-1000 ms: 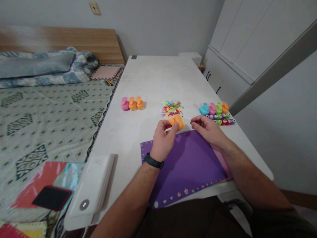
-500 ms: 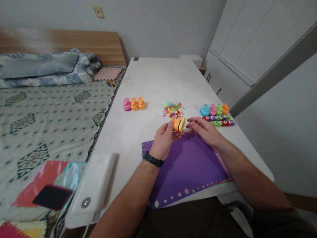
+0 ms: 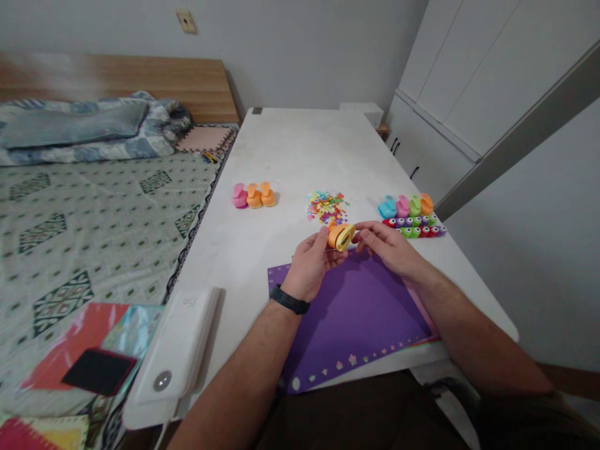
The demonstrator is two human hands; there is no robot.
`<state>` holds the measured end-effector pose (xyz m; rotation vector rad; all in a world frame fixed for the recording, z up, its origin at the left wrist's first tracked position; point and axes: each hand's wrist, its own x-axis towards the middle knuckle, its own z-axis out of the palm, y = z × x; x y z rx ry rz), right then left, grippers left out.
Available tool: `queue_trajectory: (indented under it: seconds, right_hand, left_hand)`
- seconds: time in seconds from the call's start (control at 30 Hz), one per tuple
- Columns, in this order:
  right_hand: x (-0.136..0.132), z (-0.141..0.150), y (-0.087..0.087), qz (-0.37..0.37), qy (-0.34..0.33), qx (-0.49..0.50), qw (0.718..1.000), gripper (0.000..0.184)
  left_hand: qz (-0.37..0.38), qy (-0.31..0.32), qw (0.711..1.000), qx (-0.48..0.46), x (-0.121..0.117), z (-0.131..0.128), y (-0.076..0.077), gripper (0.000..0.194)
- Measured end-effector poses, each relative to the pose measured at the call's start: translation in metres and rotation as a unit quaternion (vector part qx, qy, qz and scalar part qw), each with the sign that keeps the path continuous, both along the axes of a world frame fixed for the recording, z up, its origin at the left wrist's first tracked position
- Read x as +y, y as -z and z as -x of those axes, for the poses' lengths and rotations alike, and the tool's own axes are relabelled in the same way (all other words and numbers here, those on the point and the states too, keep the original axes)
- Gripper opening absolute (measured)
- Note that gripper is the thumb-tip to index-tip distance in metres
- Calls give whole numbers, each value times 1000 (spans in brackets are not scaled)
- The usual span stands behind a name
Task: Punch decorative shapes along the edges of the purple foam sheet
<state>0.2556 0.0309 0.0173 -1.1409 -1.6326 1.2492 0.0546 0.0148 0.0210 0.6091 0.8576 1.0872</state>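
Note:
An orange craft punch point(image 3: 335, 235) with a yellow base is tilted in my left hand point(image 3: 309, 259), its base turned toward the right. My left thumb and fingers are closed round it above the far edge of a purple paper sheet point(image 3: 359, 306). Close by on the right, my right hand point(image 3: 387, 245) has loosely bent, parted fingers and holds nothing; its fingertips are near the punch's base, and I cannot tell whether they touch it. Small punched cutouts run along the sheet's near edge. Beyond the punch lies a pile of colourful paper confetti point(image 3: 325, 206).
On the white table point(image 3: 300, 147), a pink punch point(image 3: 240, 197) and two orange ones stand at left. Larger punches point(image 3: 414, 206) and rows of small punches point(image 3: 415, 231) are at right. A white power bank-like box point(image 3: 175, 350) lies at the left edge, beside the bed point(image 3: 107, 231).
The punch has rotated in my left hand and shifted slightly right, so more of its yellow base shows. My right hand has barely moved.

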Motion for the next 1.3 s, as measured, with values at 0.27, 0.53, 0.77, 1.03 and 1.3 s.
queue_trajectory:
  seconds: [0.27,0.53,0.77,1.03,1.3]
  right_hand:
    - [-4,2,-6,10,-23,15,1000,42]
    - [-6,4,-8,18,-19,-7,1000,46]
    - [-3,5,-2,10,-36,-1,999,42]
    - [-5,8,1,-3,-29,-20,999,40]
    - [-7,10,-2,46,4,2,999,50]
  left_hand:
    - [14,16,1000,3,0,0,-1,40]
    - [84,85,992,-39,3,3,0,35]
    - [119,92,987,-51,5,5,-1,34]
    - [107,81,989,-69,5,7,1,30]
    - [-49,31,997,58,1,1,5,41]
